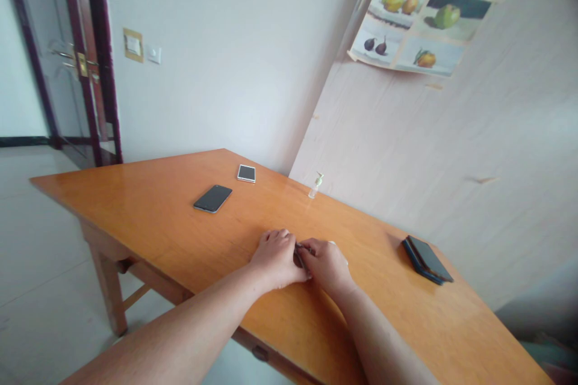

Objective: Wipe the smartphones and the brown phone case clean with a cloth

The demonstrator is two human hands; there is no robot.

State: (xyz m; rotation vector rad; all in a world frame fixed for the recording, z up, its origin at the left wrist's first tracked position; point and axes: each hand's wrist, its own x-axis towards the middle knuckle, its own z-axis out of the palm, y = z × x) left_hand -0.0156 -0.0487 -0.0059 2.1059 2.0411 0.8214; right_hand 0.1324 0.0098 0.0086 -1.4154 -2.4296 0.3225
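My left hand (277, 258) and my right hand (329, 264) meet over the middle of the wooden table, close to its surface. Between them a small dark object (298, 257) shows only in part, and its kind cannot be made out. The left fingers curl around its far side, with the thumb toward me. Right thumb and fingers pinch it from the other side. A bit of something white (333, 243) peeks out behind the right hand, mostly hidden.
On the orange-brown table (149, 204) lie a dark phone (213, 198) and a white-framed phone (246, 173). A small clear pump bottle (313, 189) stands by the wall. Two stacked dark phone-like devices (427, 260) lie at right. A door (81, 60) stands far left.
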